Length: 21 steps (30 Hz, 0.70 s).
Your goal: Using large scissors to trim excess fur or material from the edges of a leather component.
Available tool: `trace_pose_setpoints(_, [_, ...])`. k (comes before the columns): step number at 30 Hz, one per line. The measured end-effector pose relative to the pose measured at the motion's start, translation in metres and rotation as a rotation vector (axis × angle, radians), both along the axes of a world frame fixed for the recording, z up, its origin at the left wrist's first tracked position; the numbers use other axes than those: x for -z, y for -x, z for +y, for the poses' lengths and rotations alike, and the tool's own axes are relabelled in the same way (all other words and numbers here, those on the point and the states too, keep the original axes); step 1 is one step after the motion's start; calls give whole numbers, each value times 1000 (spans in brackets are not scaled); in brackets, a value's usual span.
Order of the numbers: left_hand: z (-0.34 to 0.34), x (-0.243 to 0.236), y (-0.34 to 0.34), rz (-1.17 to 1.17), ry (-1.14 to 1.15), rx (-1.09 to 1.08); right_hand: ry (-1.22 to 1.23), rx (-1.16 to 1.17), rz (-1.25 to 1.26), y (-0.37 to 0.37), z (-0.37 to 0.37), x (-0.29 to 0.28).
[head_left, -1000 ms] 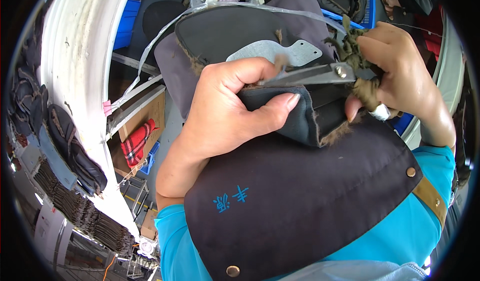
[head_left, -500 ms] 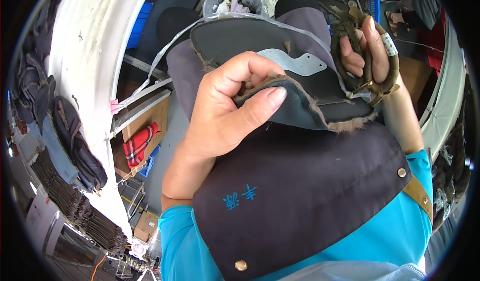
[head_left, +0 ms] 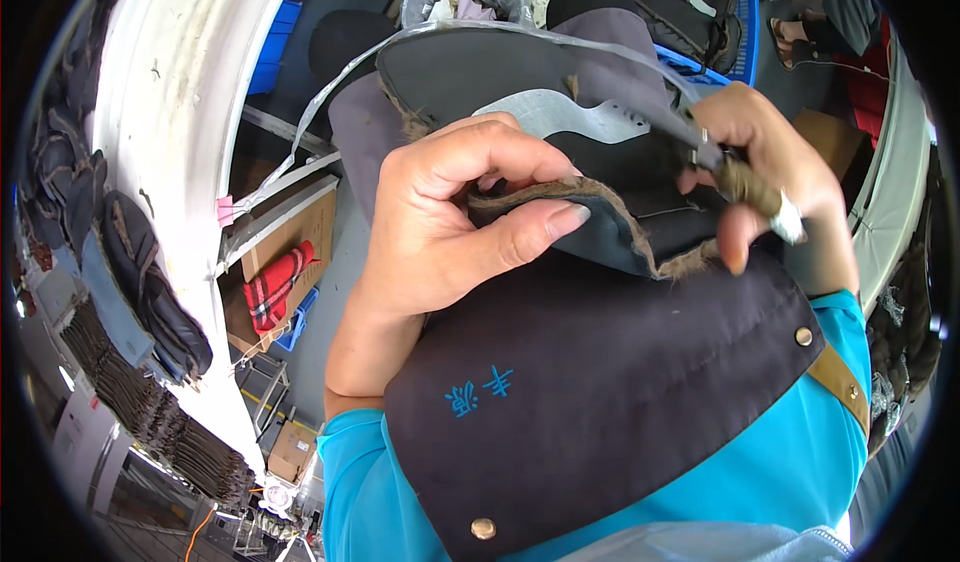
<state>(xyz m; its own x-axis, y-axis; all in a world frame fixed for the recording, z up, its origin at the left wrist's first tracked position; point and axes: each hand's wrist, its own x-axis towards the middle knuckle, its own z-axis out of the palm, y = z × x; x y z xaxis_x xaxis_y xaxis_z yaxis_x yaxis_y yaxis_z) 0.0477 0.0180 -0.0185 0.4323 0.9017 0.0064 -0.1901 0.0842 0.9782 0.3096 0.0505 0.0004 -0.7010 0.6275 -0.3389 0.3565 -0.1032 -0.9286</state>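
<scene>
My left hand (head_left: 440,212) is closed in a pinch on the folded edge of a dark, fur-lined piece of material (head_left: 608,234), its brown fur showing along the rim. The piece spreads across my lap, over my dark apron (head_left: 600,352). In my right hand (head_left: 785,152) are scissors (head_left: 745,177) with handles wrapped in olive cloth; motion blurs them. Their blades point up and to the left, above the piece. Between the hands, a pale grey curved plate (head_left: 560,112) with small holes lies on the dark material, partly behind my left hand.
A bin (head_left: 415,2) with scraps stands beyond my knees. Dark pieces fill a blue crate (head_left: 745,22) at the far right. A long white table edge (head_left: 190,112) runs along my left, with stacked dark pieces (head_left: 150,282) beyond it. Another person's feet (head_left: 790,42) show far right.
My right hand has turned over and moved inward, swinging the scissors so their blades point left over the piece. My left hand keeps its pinch with a slight shift.
</scene>
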Motion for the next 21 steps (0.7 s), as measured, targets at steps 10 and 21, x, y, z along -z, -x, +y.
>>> trace_pose_setpoints(10, [-1, -3, -2, 42, -55, 54, -577, -247, -435, -22, 3, -34])
trace_pose_setpoints(21, [-2, -5, -3, 62, -1, 94, -877, -214, -430, -12, 2, -31])
